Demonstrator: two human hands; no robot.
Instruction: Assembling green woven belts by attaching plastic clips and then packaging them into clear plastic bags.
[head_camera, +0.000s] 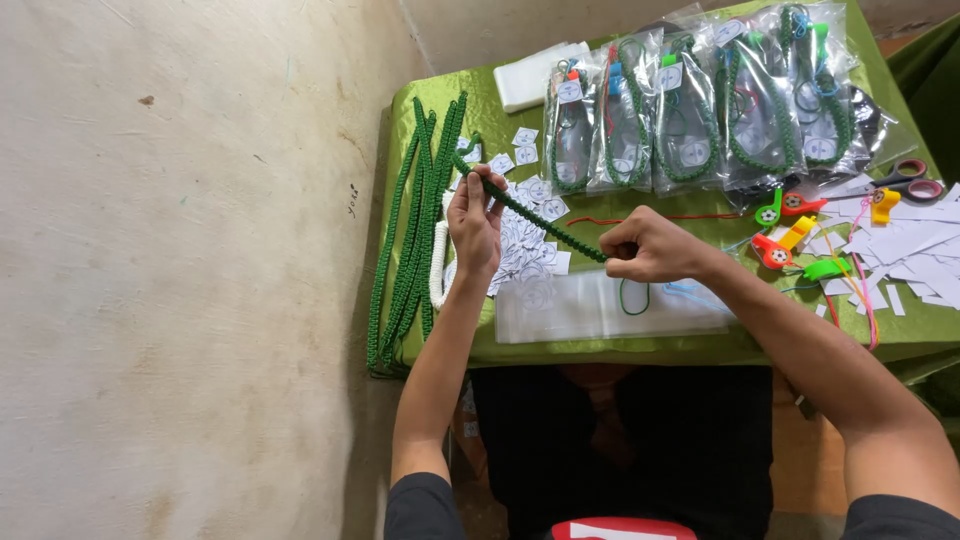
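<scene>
Left hand (474, 225): raised above the table (700, 345), fingers closed around one end of a green braided cord (530, 213). Palm faces the person.

Right hand (648, 247): closed in a pinch on the other end of the same cord, knuckles up, over the table's near edge.

Cord: stretched taut between the two hands, slanting from the left hand down to the right hand, held clear of the tabletop. Beyond the left hand it runs on toward the far left of the table.

Plastic sleeve (600, 308): clear, flat, lying on the table directly under the right hand; a thin green loop shows through it.

Paper tags (530, 250): small white squares with round marks, scattered on the table between and behind the hands.

Cord bundle (415, 230): many long green braided cords, laid along the table's left edge and hanging over its near corner. A white cord (438, 265) lies just beside them.

Packed bags (700, 100): a row of clear bags along the table's far side, each holding a coiled green cord and a tag.

Whistles (790, 235): orange, yellow, green, on the table to the right of the right hand.

Scissors (905, 180): red-handled, at the table's right side, near white paper scraps (910, 255).

Table cover: shiny green cloth.
</scene>
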